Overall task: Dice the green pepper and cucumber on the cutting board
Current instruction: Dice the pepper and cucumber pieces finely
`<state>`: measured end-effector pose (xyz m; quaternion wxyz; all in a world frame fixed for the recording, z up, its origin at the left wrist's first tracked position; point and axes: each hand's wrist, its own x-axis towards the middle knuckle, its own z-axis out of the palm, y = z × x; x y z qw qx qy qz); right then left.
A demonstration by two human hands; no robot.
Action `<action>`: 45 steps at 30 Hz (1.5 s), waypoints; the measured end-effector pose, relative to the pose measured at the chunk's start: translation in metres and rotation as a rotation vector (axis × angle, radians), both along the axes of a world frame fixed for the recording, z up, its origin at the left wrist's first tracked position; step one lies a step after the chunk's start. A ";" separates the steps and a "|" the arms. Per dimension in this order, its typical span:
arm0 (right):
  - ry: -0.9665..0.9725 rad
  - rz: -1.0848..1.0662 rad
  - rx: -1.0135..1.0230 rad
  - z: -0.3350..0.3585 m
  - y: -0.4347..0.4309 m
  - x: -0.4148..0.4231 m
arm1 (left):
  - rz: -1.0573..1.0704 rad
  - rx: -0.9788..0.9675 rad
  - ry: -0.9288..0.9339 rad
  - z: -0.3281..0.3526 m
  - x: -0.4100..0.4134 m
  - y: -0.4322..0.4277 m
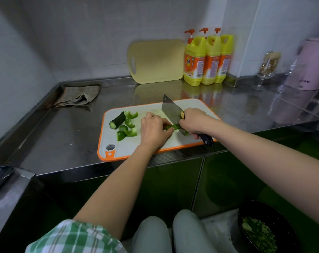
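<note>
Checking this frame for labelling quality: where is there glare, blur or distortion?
Head view: wide-angle bending curves the steel counter edges; the counter mirrors the yellow bottles; the wine glass and pink appliance are soft at right; the cutting board and cleaver stay fairly sharp.

We see the cutting board (136, 150) on the steel counter (64, 139), near its front edge. On the board's left: cucumber piece (117, 120), w/ pepper chunks (128, 127) just right of it. Cleaver (173, 114) over board centre-right, pepper strip (172, 127) under its edge. Behind: 2nd board (157, 61) leaning on wall, three detergent bottles (208, 59) to its right. Cloth (78, 95) back left. Stemmed glass (267, 68) far right.
</note>
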<state>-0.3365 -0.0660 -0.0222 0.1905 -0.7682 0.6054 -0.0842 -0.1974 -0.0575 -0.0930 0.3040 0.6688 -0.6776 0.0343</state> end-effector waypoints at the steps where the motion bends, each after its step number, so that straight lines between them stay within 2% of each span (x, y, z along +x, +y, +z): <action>1: -0.004 -0.005 -0.013 -0.002 -0.001 0.001 | 0.001 0.000 0.001 0.000 0.000 0.000; 8: -0.179 -0.030 -0.076 -0.008 -0.009 -0.010 | 0.010 0.006 0.017 0.003 -0.002 0.004; 18: -0.036 0.032 0.019 0.005 0.004 -0.007 | 0.014 0.017 0.039 0.003 -0.002 0.003; 24: -0.056 -0.017 -0.003 -0.004 -0.003 0.002 | 0.004 0.021 0.072 0.003 0.000 0.004; 30: -0.171 -0.022 -0.074 -0.004 -0.007 -0.006 | -0.015 0.009 0.079 0.002 0.000 0.003; 37: -0.044 0.036 0.017 0.007 0.004 -0.010 | -0.006 0.003 0.079 0.000 0.000 0.000; 45: -0.051 0.003 -0.003 -0.003 -0.001 -0.001 | 0.004 -0.005 0.058 0.001 0.001 0.002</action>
